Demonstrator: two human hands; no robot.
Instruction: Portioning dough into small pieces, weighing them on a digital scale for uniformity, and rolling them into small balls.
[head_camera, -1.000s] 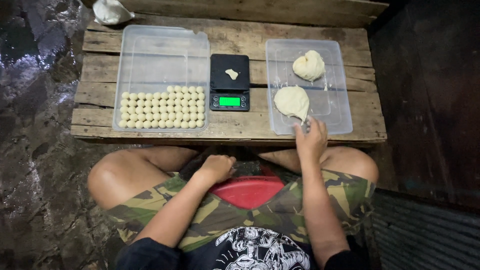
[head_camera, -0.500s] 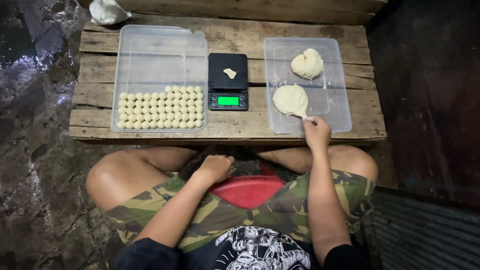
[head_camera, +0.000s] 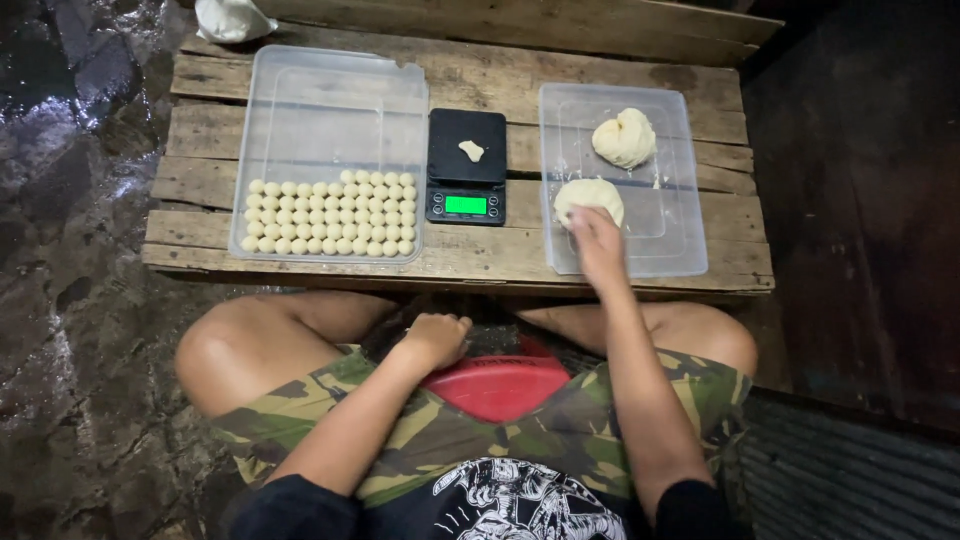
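My right hand (head_camera: 597, 243) reaches into the clear tray on the right (head_camera: 680, 240) and pinches the near edge of a pale dough lump (head_camera: 588, 196). A second, rounder dough lump (head_camera: 624, 138) lies at the back of that tray. Between the two trays a black kitchen scale (head_camera: 466, 165) with a lit green display carries a small bit of dough (head_camera: 471, 150). The clear tray on the left (head_camera: 330, 105) holds several rows of small dough balls (head_camera: 332, 213) along its near side. My left hand (head_camera: 437, 338) rests closed in my lap above a red stool (head_camera: 497, 386).
Trays and scale sit on a low table of wooden planks (head_camera: 460, 75). A white bag (head_camera: 232, 17) lies at its far left corner. Wet dark ground is to the left, a dark wall to the right. My bare knees are under the table's near edge.
My right hand has moved forward from the tray's near edge onto the near dough lump. The left hand has stayed in my lap.
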